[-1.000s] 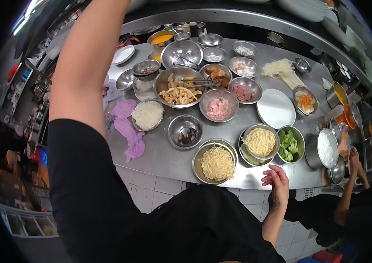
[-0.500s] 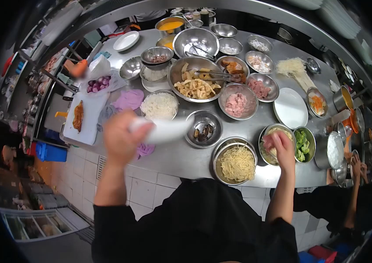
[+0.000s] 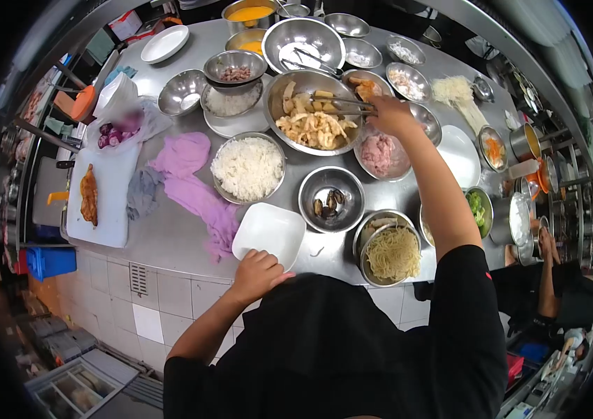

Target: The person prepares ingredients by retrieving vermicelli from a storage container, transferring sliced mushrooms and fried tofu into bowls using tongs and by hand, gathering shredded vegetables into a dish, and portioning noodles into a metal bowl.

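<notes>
My left hand point(image 3: 260, 276) rests its curled fingers on the near rim of a square white dish point(image 3: 270, 234) at the table's front edge. My right hand point(image 3: 394, 115) is stretched forward, its fingers closed round the end of metal tongs point(image 3: 344, 105). The tongs reach into a large steel bowl of pale strips point(image 3: 316, 130). Below it stand a bowl of pink meat point(image 3: 380, 155), partly behind my forearm, and a bowl with dark pieces point(image 3: 331, 204). Noodles point(image 3: 392, 253) fill a bowl at the front, and white rice point(image 3: 247, 167) another.
A purple cloth point(image 3: 195, 181) lies left of the rice. Further left, a white board point(image 3: 104, 188) holds a browned piece of food point(image 3: 89, 195). Several steel bowls stand at the back. At the right, another person's arms point(image 3: 547, 272) are at the table.
The white dish, blurred in my left hand before, now stands on the table. My right hand has moved forward from the noodles to the tongs. The view has shifted.
</notes>
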Motion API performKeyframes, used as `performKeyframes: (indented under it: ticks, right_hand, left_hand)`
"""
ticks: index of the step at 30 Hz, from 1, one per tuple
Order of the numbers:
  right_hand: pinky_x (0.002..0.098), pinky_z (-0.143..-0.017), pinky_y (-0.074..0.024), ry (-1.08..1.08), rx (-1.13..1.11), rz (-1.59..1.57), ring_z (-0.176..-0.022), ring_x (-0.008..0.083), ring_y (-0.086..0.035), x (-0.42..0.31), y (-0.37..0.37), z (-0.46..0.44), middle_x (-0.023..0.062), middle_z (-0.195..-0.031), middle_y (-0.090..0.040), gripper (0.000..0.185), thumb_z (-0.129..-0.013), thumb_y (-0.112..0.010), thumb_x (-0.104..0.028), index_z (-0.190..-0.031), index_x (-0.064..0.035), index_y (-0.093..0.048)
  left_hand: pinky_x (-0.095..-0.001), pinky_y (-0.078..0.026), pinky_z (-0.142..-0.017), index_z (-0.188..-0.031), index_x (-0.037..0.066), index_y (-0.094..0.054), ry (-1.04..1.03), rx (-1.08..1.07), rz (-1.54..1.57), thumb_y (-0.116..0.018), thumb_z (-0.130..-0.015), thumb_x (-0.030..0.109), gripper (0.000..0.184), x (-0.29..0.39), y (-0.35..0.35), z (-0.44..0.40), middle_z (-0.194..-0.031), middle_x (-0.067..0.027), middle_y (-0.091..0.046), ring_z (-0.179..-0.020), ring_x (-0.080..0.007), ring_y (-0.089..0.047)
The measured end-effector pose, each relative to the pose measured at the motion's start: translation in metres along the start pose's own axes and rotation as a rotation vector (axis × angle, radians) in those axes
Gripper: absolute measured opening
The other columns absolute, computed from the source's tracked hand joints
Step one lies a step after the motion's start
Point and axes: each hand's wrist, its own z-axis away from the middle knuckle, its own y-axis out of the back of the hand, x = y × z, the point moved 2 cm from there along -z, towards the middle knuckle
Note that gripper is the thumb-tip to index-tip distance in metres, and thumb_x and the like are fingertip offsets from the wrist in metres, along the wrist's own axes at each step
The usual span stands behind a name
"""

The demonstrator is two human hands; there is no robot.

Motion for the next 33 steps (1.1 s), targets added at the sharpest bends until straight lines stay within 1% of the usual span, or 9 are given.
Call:
performKeyframes:
  ticks: [4, 7, 11, 13, 16, 19, 22, 26, 33]
  right_hand:
    - [0.0551, -0.098, -0.0385, 0.048, -0.098, 0.179, -0.125, 0.0303, -0.05, -0.015, 0.018, -0.005, 0.0106, -0.128, -0.058, 0.046, -0.08, -0.071, -0.028, -0.123, -0.0169, -0.059]
    - [0.0513, -0.097, -0.0404, 0.096, -0.108, 0.158, -0.115, 0.0296, -0.057, -0.011, 0.023, -0.009, 0.0123, -0.118, -0.063, 0.043, -0.078, -0.072, -0.023, -0.118, -0.0127, -0.061]
    - [0.0456, -0.086, -0.049, 0.093, -0.211, 0.07, -0.099, 0.035, -0.064, -0.021, 0.048, -0.002, 0.0173, -0.102, -0.068, 0.045, -0.076, -0.074, -0.026, -0.115, -0.0081, -0.059]
    - [0.0459, -0.084, -0.0501, 0.104, -0.173, 0.062, -0.097, 0.0363, -0.065, -0.019, 0.068, 0.016, 0.0183, -0.101, -0.068, 0.045, -0.077, -0.073, -0.028, -0.115, -0.0078, -0.06]
    - [0.046, -0.083, -0.0508, 0.097, -0.089, 0.004, -0.095, 0.0374, -0.065, 0.001, 0.083, 0.048, 0.019, -0.101, -0.068, 0.047, -0.079, -0.072, -0.032, -0.118, -0.0076, -0.061]
    - [0.0459, -0.082, -0.0502, 0.022, -0.009, -0.168, -0.095, 0.0369, -0.065, 0.021, 0.086, 0.09, 0.0184, -0.102, -0.069, 0.053, -0.081, -0.071, -0.041, -0.122, -0.009, -0.063]
    - [0.0458, -0.08, -0.0504, 0.003, 0.084, -0.287, -0.092, 0.0372, -0.066, 0.014, 0.09, 0.136, 0.018, -0.1, -0.069, 0.052, -0.081, -0.071, -0.042, -0.121, -0.0087, -0.064]
    - [0.0446, -0.077, -0.0515, -0.016, 0.1, -0.238, -0.087, 0.0359, -0.067, -0.015, 0.116, 0.162, 0.0176, -0.096, -0.07, 0.049, -0.081, -0.072, -0.041, -0.119, -0.0091, -0.065]
    - [0.0425, -0.07, -0.0535, 0.238, 0.166, -0.006, -0.077, 0.0313, -0.068, -0.111, 0.124, 0.166, 0.0115, -0.08, -0.071, 0.04, -0.081, -0.071, -0.037, -0.11, -0.0096, -0.065]
  left_hand:
    - [-0.0353, -0.041, -0.071, -0.071, 0.013, -0.06, 0.096, -0.09, 0.095, -0.074, -0.076, 0.042, 0.032, -0.003, -0.006, -0.017, -0.073, -0.0019, -0.055, -0.074, -0.0219, -0.056]
    - [-0.0372, -0.046, -0.067, -0.082, 0.009, -0.068, 0.239, 0.09, 0.178, -0.076, -0.079, 0.029, 0.022, -0.018, 0.012, -0.058, -0.084, -0.0068, -0.066, -0.074, -0.0253, -0.061]
    - [-0.0322, -0.051, -0.061, -0.116, 0.001, -0.059, 0.654, 0.318, 0.182, -0.061, -0.095, 0.031, 0.037, -0.081, 0.038, -0.157, -0.085, -0.0102, -0.065, -0.069, -0.0173, -0.062]
    - [-0.0345, -0.049, -0.052, -0.113, -0.004, -0.055, 1.04, 0.225, 0.586, -0.064, -0.09, 0.039, 0.051, -0.124, 0.033, -0.203, -0.082, -0.0129, -0.065, -0.058, -0.0218, -0.062]
    - [-0.0336, -0.05, -0.042, -0.11, -0.007, -0.051, 1.02, 0.023, 0.605, -0.064, -0.089, 0.033, 0.047, -0.159, 0.018, -0.235, -0.085, -0.0176, -0.067, -0.055, -0.0231, -0.065]
    - [-0.0349, -0.054, -0.041, -0.104, -0.008, -0.048, 1.017, 0.167, 0.733, -0.058, -0.088, 0.017, 0.031, -0.169, 0.004, -0.238, -0.086, -0.0247, -0.066, -0.061, -0.0279, -0.07]
    - [-0.0366, -0.055, -0.04, -0.101, -0.009, -0.048, 0.992, 0.301, 0.699, -0.058, -0.088, 0.016, 0.03, -0.151, 0.015, -0.236, -0.085, -0.0258, -0.066, -0.061, -0.0299, -0.07]
    - [-0.038, -0.055, -0.05, -0.093, -0.007, -0.052, 0.894, 0.375, 0.458, -0.057, -0.086, 0.015, 0.023, -0.118, 0.047, -0.219, -0.084, -0.0233, -0.066, -0.064, -0.0305, -0.069]
    - [-0.0377, -0.049, -0.059, -0.09, -0.002, -0.054, 0.852, 0.616, 0.583, -0.06, -0.087, 0.016, 0.019, -0.082, 0.063, -0.149, -0.075, -0.0139, -0.061, -0.063, -0.0213, -0.059]
